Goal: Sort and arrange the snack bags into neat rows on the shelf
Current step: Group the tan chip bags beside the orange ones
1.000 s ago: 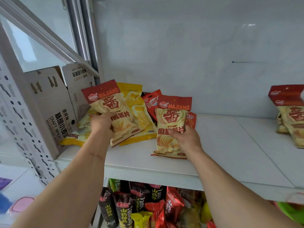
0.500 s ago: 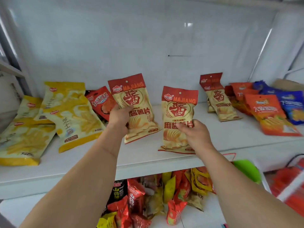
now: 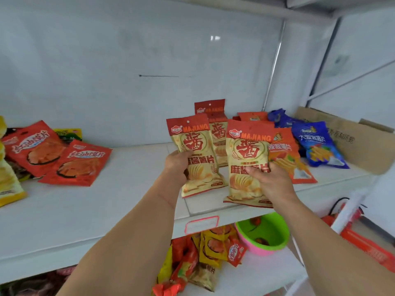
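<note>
Both MAJIANG bags have travelled right along the shelf (image 3: 106,210) since a moment ago. My left hand (image 3: 176,165) grips one MAJIANG bag (image 3: 195,154) and my right hand (image 3: 271,180) pinches the other MAJIANG bag (image 3: 245,161), upright, just before the matching stack (image 3: 217,124) by the back wall, I judge to join their kind.

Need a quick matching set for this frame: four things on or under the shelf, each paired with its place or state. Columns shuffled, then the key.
Things:
1. left hand
2. blue bag
3. green bowl
4. red bags

Places or states:
A. lying flat at the left end of the upper shelf
B. on the lower shelf, under the right hand
C. grips a MAJIANG bag
D. lying on the upper shelf, right of the orange bag

Pairs: 1-C, 2-D, 3-B, 4-A
</note>
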Tool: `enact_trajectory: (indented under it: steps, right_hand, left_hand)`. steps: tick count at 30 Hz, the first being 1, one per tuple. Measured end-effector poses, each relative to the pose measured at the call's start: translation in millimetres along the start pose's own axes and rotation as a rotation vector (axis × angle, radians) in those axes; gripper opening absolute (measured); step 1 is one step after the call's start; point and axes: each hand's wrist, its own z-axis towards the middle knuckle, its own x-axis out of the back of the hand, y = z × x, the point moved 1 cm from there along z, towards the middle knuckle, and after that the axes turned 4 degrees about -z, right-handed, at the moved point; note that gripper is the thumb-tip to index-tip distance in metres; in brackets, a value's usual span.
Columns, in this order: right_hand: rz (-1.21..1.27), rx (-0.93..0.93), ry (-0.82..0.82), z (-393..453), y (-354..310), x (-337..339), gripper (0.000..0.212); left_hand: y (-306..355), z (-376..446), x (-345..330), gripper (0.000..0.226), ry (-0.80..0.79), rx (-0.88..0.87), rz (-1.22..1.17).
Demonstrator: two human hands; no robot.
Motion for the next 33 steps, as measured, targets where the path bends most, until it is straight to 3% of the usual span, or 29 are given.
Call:
enact_trajectory:
  steps: [14, 24, 33]
  right_hand:
    - [0.007, -0.053, -0.034, 78.1, 48.1, 46.5, 0.022]
    - [-0.063, 0.010, -0.142, 94.3, 54.8, 26.4, 0.019]
    - [-0.028, 0.017, -0.270, 113.2, 64.7, 11.9, 0.022]
  left_hand:
    - [-33.4, 57.2, -113.2, 0.015, -0.048, -0.002, -0.003]
    - [-45.4, 79.0, -123.8, 0.006, 0.068, -0.024, -0.005]
    - [-44.9, 77.0, -130.0, 0.017, 0.115, -0.012, -0.116]
